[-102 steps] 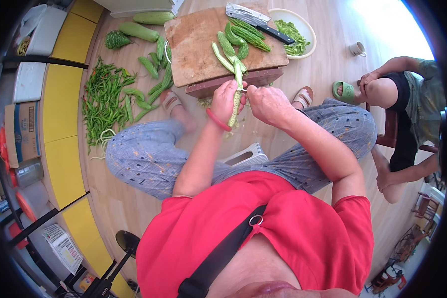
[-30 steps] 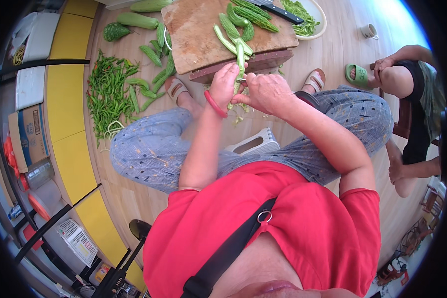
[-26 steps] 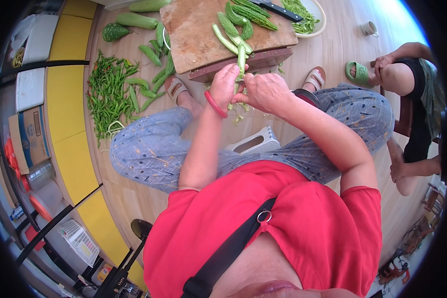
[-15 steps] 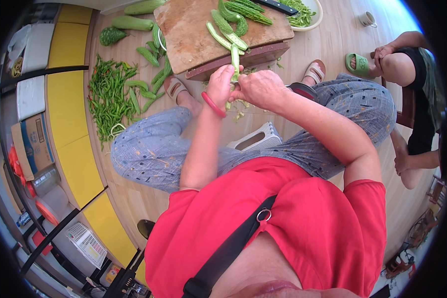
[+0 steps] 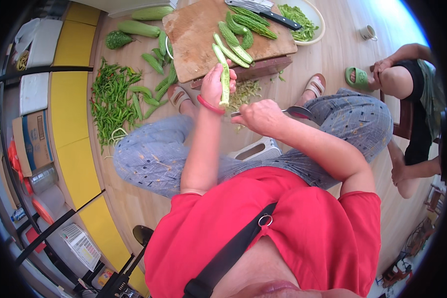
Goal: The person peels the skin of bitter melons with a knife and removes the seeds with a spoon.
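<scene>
The left hand (image 5: pixel 212 87) has its grip wrapped around a gourd half (image 5: pixel 225 80), which stands nearly lengthwise away from the body, above the floor (image 5: pixel 188 144) and just in front of the board (image 5: pixel 192 37). Its hollowed, pale green face is turned up, and its far tip reaches over the board's near edge. A red bangle (image 5: pixel 209 105) circles the left wrist.

The right hand (image 5: pixel 263 116) is near the gourd half's lower end but apart from it. Its grip is closed on a spoon (image 5: pixel 300 112), bowl toward the right knee and handle end toward the gourd half; the fingers underneath are partly hidden, so their exact hold is hard to judge.

On the board lie cut halves (image 5: pixel 229 50), whole gourds (image 5: pixel 253 26) and a knife (image 5: pixel 282 20). Beside it, to the right, a bowl (image 5: pixel 321 36) holds green slices (image 5: pixel 303 27). Pale scraps (image 5: pixel 247 94) litter the floor below the board, and a heap of peppers (image 5: pixel 109 97) lies to the left.
</scene>
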The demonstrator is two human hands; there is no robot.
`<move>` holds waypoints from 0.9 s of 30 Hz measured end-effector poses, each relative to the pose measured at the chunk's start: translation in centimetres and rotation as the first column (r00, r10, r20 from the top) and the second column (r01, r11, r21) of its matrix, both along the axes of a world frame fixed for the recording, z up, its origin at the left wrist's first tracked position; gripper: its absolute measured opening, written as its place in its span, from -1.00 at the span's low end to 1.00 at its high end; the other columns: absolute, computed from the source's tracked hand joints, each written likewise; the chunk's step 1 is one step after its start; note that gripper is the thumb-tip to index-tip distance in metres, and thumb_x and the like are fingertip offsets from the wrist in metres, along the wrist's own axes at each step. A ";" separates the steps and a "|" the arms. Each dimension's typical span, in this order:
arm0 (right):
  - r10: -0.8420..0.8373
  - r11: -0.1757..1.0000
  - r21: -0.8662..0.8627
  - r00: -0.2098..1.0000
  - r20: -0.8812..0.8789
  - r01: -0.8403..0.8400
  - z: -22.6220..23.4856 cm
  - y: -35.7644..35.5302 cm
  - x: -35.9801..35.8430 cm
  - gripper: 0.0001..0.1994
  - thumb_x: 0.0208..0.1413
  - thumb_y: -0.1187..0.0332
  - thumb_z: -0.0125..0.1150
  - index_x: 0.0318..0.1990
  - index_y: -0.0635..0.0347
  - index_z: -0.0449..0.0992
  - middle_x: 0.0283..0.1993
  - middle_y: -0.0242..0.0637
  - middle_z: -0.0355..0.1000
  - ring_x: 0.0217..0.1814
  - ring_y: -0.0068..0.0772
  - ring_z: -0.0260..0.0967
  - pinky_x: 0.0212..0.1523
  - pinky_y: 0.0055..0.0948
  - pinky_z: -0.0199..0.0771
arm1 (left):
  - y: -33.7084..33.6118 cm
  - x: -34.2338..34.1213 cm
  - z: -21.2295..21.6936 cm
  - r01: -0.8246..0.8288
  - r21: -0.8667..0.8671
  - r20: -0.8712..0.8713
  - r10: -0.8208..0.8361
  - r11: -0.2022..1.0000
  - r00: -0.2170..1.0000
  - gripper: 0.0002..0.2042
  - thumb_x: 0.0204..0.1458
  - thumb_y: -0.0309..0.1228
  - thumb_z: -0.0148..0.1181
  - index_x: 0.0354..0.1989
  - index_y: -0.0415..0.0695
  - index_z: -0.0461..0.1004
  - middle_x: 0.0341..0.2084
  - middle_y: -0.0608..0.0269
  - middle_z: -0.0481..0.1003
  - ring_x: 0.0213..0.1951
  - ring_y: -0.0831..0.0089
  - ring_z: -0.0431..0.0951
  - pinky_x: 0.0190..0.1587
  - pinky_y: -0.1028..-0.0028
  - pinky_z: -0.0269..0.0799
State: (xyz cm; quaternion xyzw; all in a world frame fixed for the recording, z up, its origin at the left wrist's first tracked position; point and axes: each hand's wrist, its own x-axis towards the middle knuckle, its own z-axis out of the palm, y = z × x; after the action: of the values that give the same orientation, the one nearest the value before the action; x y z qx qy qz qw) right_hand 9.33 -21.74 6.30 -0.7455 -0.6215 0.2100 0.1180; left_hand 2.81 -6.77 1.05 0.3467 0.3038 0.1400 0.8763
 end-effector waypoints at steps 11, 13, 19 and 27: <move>-0.151 0.972 0.195 0.984 0.094 0.130 0.5 2.1 3.0 -0.51 -0.21 -0.07 0.16 -0.43 0.25 0.29 -0.54 -0.15 0.36 -0.45 -0.16 0.40 -0.44 -0.26 0.37 | -0.9 0.1 0.4 0.058 -0.010 0.082 -0.057 0.998 0.995 -0.66 0.14 -0.23 -0.20 -0.09 -0.23 0.30 -0.51 0.26 0.45 -0.48 0.49 0.45 -0.42 0.53 0.38; -0.121 0.980 0.169 0.987 0.104 0.102 0.6 2.1 3.0 -0.46 -0.23 -0.12 0.15 -0.42 0.28 0.31 -0.53 -0.15 0.36 -0.44 -0.17 0.40 -0.42 -0.27 0.38 | -1.3 0.2 0.6 0.024 0.001 0.058 -0.024 1.000 0.998 -0.67 0.14 -0.24 -0.19 -0.10 -0.23 0.30 -0.51 0.26 0.45 -0.46 0.47 0.46 -0.38 0.48 0.41; -0.136 0.991 0.000 0.989 0.066 0.136 2.0 2.4 3.2 -0.32 -0.31 -0.26 0.11 -0.37 0.33 0.32 -0.45 -0.07 0.38 -0.35 -0.15 0.39 -0.33 -0.26 0.39 | -1.5 0.2 1.1 0.021 -0.051 0.030 -0.019 0.998 0.999 -0.69 0.14 -0.24 -0.20 -0.15 -0.24 0.32 -0.45 0.22 0.44 -0.39 0.43 0.47 -0.33 0.42 0.45; -0.180 0.981 0.086 0.982 0.062 0.175 1.8 2.3 3.0 -0.29 -0.31 -0.26 0.11 -0.34 0.36 0.32 -0.44 -0.07 0.39 -0.32 -0.14 0.39 -0.32 -0.25 0.39 | -2.1 0.3 2.0 0.072 -0.141 0.097 -0.059 0.987 0.994 -0.71 0.14 -0.24 -0.22 -0.19 -0.22 0.30 -0.23 0.05 0.41 -0.29 0.36 0.47 -0.28 0.44 0.44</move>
State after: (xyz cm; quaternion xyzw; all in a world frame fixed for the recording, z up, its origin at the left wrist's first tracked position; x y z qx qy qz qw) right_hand 12.32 -19.42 8.14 -0.7994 -0.5642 0.1477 0.1444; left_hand 3.10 -8.86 3.02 0.2855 0.2606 0.1047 0.9163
